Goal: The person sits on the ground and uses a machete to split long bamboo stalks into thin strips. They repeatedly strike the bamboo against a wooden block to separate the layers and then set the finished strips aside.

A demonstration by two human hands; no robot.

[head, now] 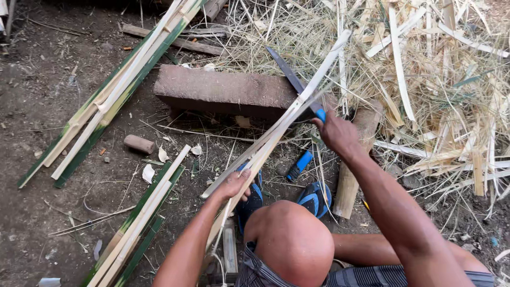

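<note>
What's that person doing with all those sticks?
A person sits low on the dirt ground, working on a long bamboo strip. The left hand holds the strip near its lower end, and the right hand grips a blue-handled knife whose blade lies against it. A brown block sits just beyond. Bundles of split green bamboo lie to the left, and a heap of pale shavings is piled on the right.

To your left, bare dirt [48, 101] between the two strip bundles [106, 95] leaves a hand free passage. Ahead, the brick [223, 93] blocks the way; to your right, the shavings heap [435, 79] and an upright post [353, 165] crowd the ground.
</note>
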